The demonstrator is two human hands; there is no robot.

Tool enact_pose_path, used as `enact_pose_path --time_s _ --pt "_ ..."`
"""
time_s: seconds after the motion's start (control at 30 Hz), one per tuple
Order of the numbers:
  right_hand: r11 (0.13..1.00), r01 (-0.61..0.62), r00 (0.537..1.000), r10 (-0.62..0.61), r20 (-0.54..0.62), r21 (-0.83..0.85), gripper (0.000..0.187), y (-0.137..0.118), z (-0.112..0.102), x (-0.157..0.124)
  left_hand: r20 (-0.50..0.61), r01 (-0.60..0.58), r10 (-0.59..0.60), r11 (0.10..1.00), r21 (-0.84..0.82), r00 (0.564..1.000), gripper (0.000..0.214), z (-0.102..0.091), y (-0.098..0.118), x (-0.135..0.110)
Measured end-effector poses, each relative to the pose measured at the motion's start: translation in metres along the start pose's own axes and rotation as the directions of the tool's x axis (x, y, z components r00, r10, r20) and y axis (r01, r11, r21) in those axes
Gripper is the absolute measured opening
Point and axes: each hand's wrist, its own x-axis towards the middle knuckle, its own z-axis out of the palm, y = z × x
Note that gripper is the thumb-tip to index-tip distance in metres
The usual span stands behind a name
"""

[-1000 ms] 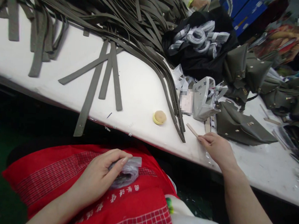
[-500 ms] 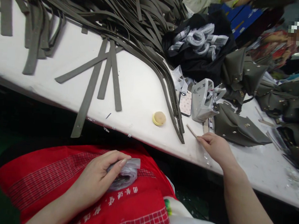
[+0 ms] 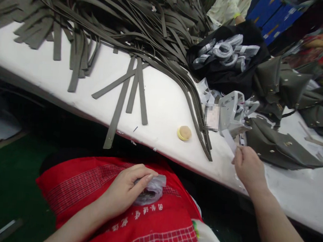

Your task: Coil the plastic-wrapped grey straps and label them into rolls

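Observation:
On my lap, over the red apron (image 3: pixel 92 175), my left hand (image 3: pixel 130 188) is closed around a roll wrapped in clear plastic (image 3: pixel 153 193); its core is mostly hidden. Over the table's front edge, my right hand (image 3: pixel 250 168) pinches one end of a pale flat strip (image 3: pixel 229 141), perhaps paper or tape. The strip's far end reaches close to a white tape dispenser (image 3: pixel 231 112). I cannot tell whether the two touch. Just left of the dispenser lies a patterned phone or case (image 3: pixel 212 117), partly blurred out.
Dark olive straps (image 3: pixel 124 9) are heaped along the back, several ends hanging toward me. A round yellow-and-tan item (image 3: pixel 184 133) sits near the front edge. Plastic-wrapped rolls (image 3: pixel 227 52) fill a black bag (image 3: pixel 221 75). Olive bags (image 3: pixel 283 145) lie right. Another person's arm (image 3: pixel 239 19) shows behind.
The view has swung left, so things appear further right. My right hand has turned the strip so its broad pale face shows instead of its thin edge. My left hand keeps its hold.

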Motion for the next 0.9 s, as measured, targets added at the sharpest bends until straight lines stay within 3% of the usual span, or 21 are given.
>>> enact_pose_path --time_s 0.07,0.13,0.17,0.23,0.3,0.33,0.4,0.5,0.57,0.67,0.73,0.77,0.83,0.9 --pt "0.976 0.083 0.994 -0.065 -0.09 0.203 0.021 -0.03 -0.015 -0.005 0.007 -0.009 0.009 1.0 -0.01 1.0 0.031 0.0 0.004 0.0" --pt "0.893 0.284 0.958 -0.252 -0.133 0.348 0.016 -0.073 -0.028 -0.011 -0.012 -0.026 0.026 1.0 0.0 1.0 0.032 0.002 0.008 0.0" --pt "0.824 0.399 0.916 -0.377 -0.138 0.401 0.016 -0.097 -0.032 -0.015 -0.022 -0.038 0.038 0.999 0.005 0.999 0.034 0.003 0.009 -0.001" --pt "0.644 0.617 0.767 -0.62 -0.163 0.452 0.025 -0.14 -0.035 -0.024 -0.056 -0.044 0.044 0.999 0.005 0.997 0.043 0.006 0.012 -0.003" --pt "0.493 0.735 0.626 -0.757 -0.186 0.466 0.029 -0.171 -0.03 -0.031 -0.108 -0.018 0.017 1.0 -0.006 0.994 0.05 0.007 0.012 -0.008" --pt "0.454 0.756 0.59 -0.784 -0.191 0.471 0.03 -0.181 -0.026 -0.033 -0.131 -0.005 0.004 1.0 -0.011 0.991 0.051 0.007 0.011 -0.011" --pt "0.442 0.756 0.573 -0.803 -0.162 0.483 0.032 -0.191 -0.017 -0.034 -0.168 -0.011 0.007 1.0 -0.021 0.986 0.045 0.006 0.01 -0.017" --pt "0.514 0.74 0.604 -0.792 -0.091 0.434 0.041 -0.192 -0.01 -0.031 -0.168 -0.062 0.053 0.997 -0.049 0.984 0.037 0.006 0.009 -0.023" --pt "0.558 0.713 0.632 -0.773 -0.046 0.425 0.04 -0.192 -0.011 -0.03 -0.179 -0.009 -0.006 0.997 -0.079 0.984 0.041 0.009 0.007 -0.023" --pt "0.561 0.546 0.696 -0.717 0.035 0.622 0.035 -0.191 -0.019 -0.029 -0.22 0.141 -0.167 0.981 -0.131 0.961 0.055 0.016 0.002 -0.019" --pt "0.488 0.29 0.73 -0.669 0.139 0.823 0.032 -0.188 -0.023 -0.029 -0.224 0.203 -0.235 0.966 -0.157 0.946 0.058 0.019 -0.003 -0.017" --pt "0.42 0.115 0.724 -0.656 0.214 0.9 0.032 -0.184 -0.023 -0.029 -0.222 0.223 -0.257 0.96 -0.169 0.94 0.057 0.02 -0.005 -0.016" --pt "0.233 -0.281 0.631 -0.686 0.363 0.931 0.037 -0.176 -0.02 -0.028 -0.229 0.253 -0.296 0.946 -0.201 0.927 0.057 0.021 -0.009 -0.015" --pt "0.047 -0.599 0.517 -0.74 0.431 0.799 0.044 -0.168 -0.012 -0.028 -0.228 0.261 -0.316 0.935 -0.242 0.921 0.057 0.021 -0.012 -0.013"
